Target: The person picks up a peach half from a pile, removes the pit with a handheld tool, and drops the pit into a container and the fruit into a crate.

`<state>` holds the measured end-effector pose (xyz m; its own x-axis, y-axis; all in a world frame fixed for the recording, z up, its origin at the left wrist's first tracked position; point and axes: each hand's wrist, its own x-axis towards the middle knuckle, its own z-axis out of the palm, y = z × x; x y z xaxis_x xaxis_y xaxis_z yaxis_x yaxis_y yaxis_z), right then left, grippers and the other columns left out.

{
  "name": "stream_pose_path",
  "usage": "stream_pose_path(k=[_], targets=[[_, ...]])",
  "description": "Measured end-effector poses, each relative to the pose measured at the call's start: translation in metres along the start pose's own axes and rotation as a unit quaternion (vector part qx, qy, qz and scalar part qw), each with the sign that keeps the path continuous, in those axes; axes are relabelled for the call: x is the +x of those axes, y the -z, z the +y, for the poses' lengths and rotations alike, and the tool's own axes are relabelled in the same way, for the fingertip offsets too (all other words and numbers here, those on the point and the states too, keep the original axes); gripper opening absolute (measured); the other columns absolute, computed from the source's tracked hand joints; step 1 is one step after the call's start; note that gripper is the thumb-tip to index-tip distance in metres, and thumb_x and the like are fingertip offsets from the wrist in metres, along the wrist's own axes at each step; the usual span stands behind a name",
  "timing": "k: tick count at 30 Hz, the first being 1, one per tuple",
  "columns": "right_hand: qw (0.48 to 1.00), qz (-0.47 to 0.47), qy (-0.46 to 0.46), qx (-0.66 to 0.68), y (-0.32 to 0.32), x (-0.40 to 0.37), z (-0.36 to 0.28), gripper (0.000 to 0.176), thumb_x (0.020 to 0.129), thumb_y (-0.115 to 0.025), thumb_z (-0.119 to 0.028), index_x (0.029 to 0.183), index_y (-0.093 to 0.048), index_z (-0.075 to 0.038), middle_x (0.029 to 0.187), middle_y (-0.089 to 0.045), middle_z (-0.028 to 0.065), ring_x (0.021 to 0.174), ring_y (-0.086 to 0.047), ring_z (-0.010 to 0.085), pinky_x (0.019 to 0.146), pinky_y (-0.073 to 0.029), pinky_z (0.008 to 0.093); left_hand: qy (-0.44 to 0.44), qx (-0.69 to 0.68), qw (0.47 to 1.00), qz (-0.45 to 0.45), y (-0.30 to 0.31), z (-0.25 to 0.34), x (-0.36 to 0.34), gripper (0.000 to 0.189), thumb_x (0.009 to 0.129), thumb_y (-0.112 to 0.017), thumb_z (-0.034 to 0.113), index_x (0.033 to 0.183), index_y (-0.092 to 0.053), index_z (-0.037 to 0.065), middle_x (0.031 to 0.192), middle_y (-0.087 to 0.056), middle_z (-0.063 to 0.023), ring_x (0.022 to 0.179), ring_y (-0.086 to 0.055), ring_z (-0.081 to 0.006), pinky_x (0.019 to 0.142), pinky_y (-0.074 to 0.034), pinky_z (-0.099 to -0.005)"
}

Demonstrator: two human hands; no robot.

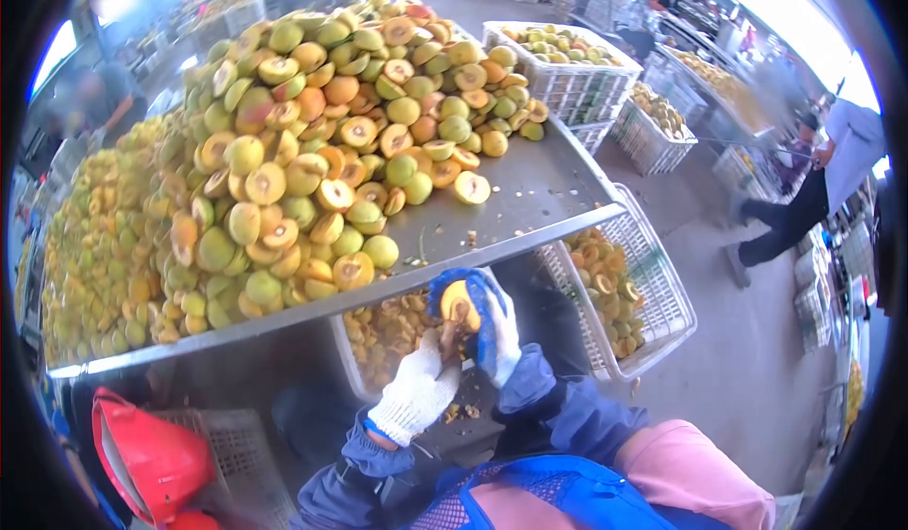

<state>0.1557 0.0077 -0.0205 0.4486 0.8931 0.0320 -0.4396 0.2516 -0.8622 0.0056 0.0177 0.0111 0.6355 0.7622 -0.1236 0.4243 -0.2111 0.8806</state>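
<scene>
My right hand, in a blue-and-white glove, is closed around a peach half just off the front edge of the metal table. Its yellow cut face is turned toward my left hand. Wearing a white knitted glove, my left hand is closed on a short brown tool that reaches up to the cut face. The tool's tip is hard to make out. Beneath both hands stands a crate of cut pieces. Ahead, a large heap of halved green-yellow peaches covers much of the table.
The metal table's raised rim runs in front of me. At right on the floor is a white crate of fruit halves; another filled crate stands beyond the table. A red bucket is at lower left. A person walks at right.
</scene>
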Motion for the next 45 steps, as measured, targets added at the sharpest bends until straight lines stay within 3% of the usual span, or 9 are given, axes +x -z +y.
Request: stream_pose_path(k=[8,12,19,22,27,33,38,42,45], targets=[[0.996,-0.034,0.076,-0.033,0.005,-0.010,0.014,0.033,0.094,-0.056,-0.013,0.122,-0.054,0.004,0.113,-0.062,0.0083,0.105,-0.056,0.0135,0.096,-0.044,0.0277,-0.022,-0.035,0.998,-0.053,0.009,0.002,-0.004,0.026,0.089,-0.050,0.005,0.113,-0.046,-0.003,0.089,-0.062,-0.0266,0.088,-0.065,-0.0401,0.069,-0.048,-0.0403],[0.999,-0.022,0.021,-0.010,-0.013,-0.007,-0.007,0.020,0.097,-0.055,-0.020,0.099,-0.061,-0.001,0.082,-0.061,-0.0014,0.069,-0.048,0.0038,0.060,-0.039,0.0205,-0.036,0.059,0.997,-0.022,0.009,-0.005,-0.006,0.028,0.090,-0.053,0.006,0.114,-0.045,-0.005,0.082,-0.059,-0.0303,0.079,-0.061,-0.0479,0.061,-0.047,-0.0463],[0.991,0.041,-0.115,-0.049,-0.007,-0.008,-0.013,0.025,0.097,-0.055,-0.025,0.103,-0.061,-0.001,0.086,-0.061,0.0025,0.073,-0.051,0.0070,0.063,-0.044,0.0246,-0.121,0.198,0.972,-0.033,0.004,-0.010,-0.007,0.045,0.085,-0.056,0.008,0.128,-0.047,-0.004,0.107,-0.058,-0.0343,0.080,-0.063,-0.0472,0.069,-0.052,-0.0498],[0.994,0.012,-0.101,-0.037,0.013,-0.002,0.000,0.025,0.097,-0.056,-0.024,0.109,-0.059,-0.001,0.089,-0.061,0.0047,0.075,-0.053,0.0105,0.063,-0.046,0.0269,-0.299,0.291,0.909,-0.007,0.003,-0.014,-0.002,0.043,0.081,-0.058,0.007,0.121,-0.052,-0.006,0.096,-0.059,-0.0255,0.075,-0.063,-0.0367,0.062,-0.051,-0.0454],[0.969,-0.034,-0.126,0.209,0.001,-0.010,-0.009,0.030,0.098,-0.055,-0.018,0.120,-0.053,0.001,0.097,-0.066,0.0119,0.084,-0.066,0.0228,0.073,-0.057,0.0347,-0.025,0.063,0.997,0.030,-0.001,0.011,-0.008,0.036,0.083,-0.057,0.007,0.116,-0.043,0.001,0.076,-0.059,-0.0288,0.072,-0.061,-0.0490,0.059,-0.046,-0.0547],[0.955,-0.095,0.158,-0.233,-0.003,-0.010,-0.009,0.024,0.094,-0.060,-0.014,0.113,-0.057,0.001,0.103,-0.064,0.0092,0.090,-0.063,0.0171,0.080,-0.052,0.0286,-0.129,0.133,0.981,0.056,-0.004,0.004,-0.009,0.046,0.085,-0.058,0.008,0.127,-0.042,0.001,0.086,-0.058,-0.0242,0.068,-0.063,-0.0416,0.056,-0.050,-0.0483],[0.939,-0.108,0.136,-0.296,0.002,-0.011,-0.014,0.019,0.089,-0.064,-0.012,0.102,-0.060,0.000,0.091,-0.064,0.0064,0.082,-0.060,0.0139,0.073,-0.049,0.0262,-0.241,0.251,0.935,0.066,-0.016,-0.037,-0.014,0.049,0.083,-0.059,0.009,0.129,-0.046,0.002,0.099,-0.056,-0.0246,0.069,-0.063,-0.0383,0.057,-0.052,-0.0437],[0.997,-0.029,0.031,-0.071,-0.012,-0.018,-0.016,0.026,0.091,-0.060,-0.022,0.103,-0.060,0.002,0.089,-0.064,0.0068,0.080,-0.061,0.0143,0.070,-0.050,0.0271,-0.317,0.280,0.905,0.054,-0.007,-0.038,-0.019,0.045,0.082,-0.060,0.009,0.125,-0.048,0.000,0.099,-0.055,-0.0255,0.069,-0.062,-0.0397,0.058,-0.052,-0.0450],[0.981,-0.030,0.080,-0.172,-0.011,-0.013,-0.013,0.033,0.094,-0.056,-0.028,0.105,-0.060,0.003,0.090,-0.064,0.0079,0.078,-0.062,0.0162,0.070,-0.050,0.0281,-0.095,0.111,0.989,-0.013,0.009,0.004,-0.015,0.041,0.084,-0.057,0.015,0.121,-0.055,-0.002,0.085,-0.057,-0.0185,0.060,-0.061,-0.0329,0.051,-0.049,-0.0406]])
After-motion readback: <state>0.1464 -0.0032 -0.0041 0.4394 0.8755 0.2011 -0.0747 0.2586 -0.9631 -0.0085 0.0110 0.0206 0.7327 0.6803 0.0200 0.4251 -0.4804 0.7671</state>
